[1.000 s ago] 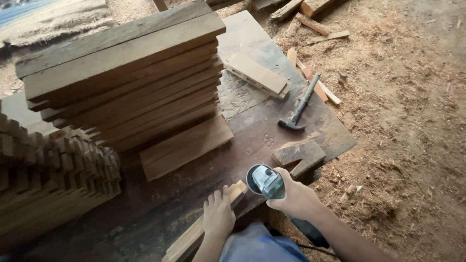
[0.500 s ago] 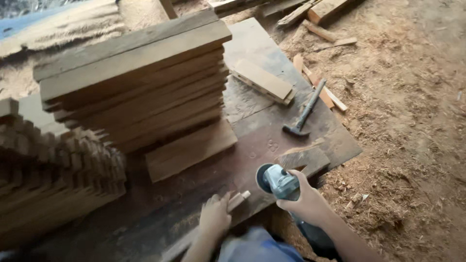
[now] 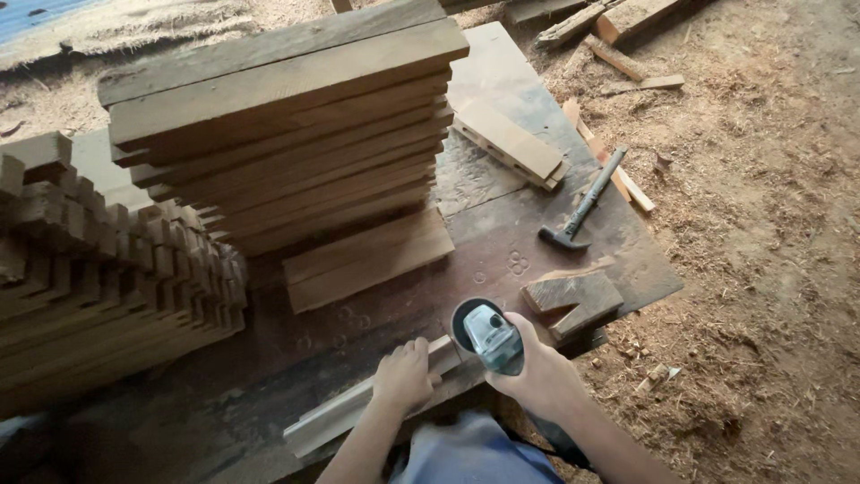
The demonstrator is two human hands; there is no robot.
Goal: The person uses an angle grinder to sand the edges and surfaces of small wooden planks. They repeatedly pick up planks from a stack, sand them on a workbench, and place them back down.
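My right hand (image 3: pixel 540 375) grips a grey angle grinder (image 3: pixel 486 335), its disc against the end of a pale wooden strip (image 3: pixel 345 414). My left hand (image 3: pixel 405 375) presses down on that strip, just left of the grinder. The strip lies along the near edge of a dark wooden board (image 3: pixel 502 242) that serves as a work surface. A notched wooden block (image 3: pixel 571 301) sits right beside the grinder.
A tall stack of planks (image 3: pixel 287 134) fills the middle of the board, and a lower pile of stepped slats (image 3: pixel 98 269) stands at the left. A hammer (image 3: pixel 582 206) and a short plank (image 3: pixel 509 143) lie at the right. Sawdust and offcuts cover the ground around.
The view has shifted a little. My left hand has slid up the strip and closed on it, nearer the grinder. The grinder stays at the strip's end.
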